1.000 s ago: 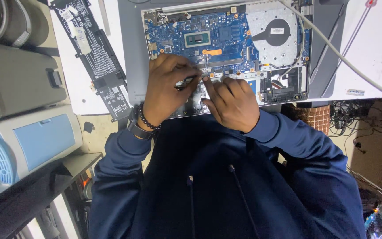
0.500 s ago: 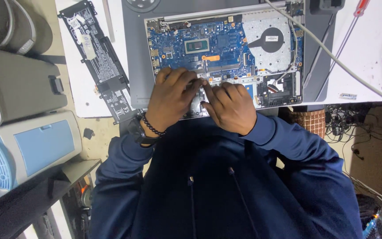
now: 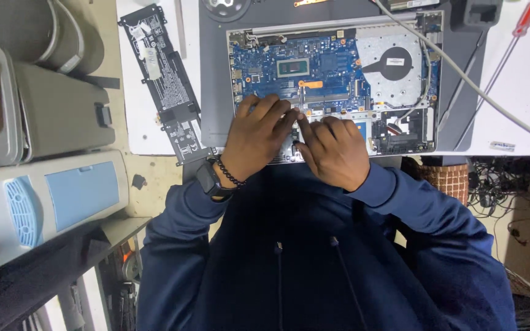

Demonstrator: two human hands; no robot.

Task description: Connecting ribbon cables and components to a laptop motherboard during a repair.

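Hands: left hand point(image 3: 256, 138), right hand point(image 3: 332, 150) (two) on one opened laptop point(image 3: 338, 73).

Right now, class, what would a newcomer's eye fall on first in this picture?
First, the opened grey laptop with its blue circuit board bared, at top centre on the white table. Both hands rest on its near edge: left hand, right hand. Left of it lies a long black battery pack; a red-handled screwdriver lies top right.

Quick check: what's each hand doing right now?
Left hand: fingers spread flat on the opened laptop, holding nothing visible.
Right hand: fingers curled on it; grip cannot be told.
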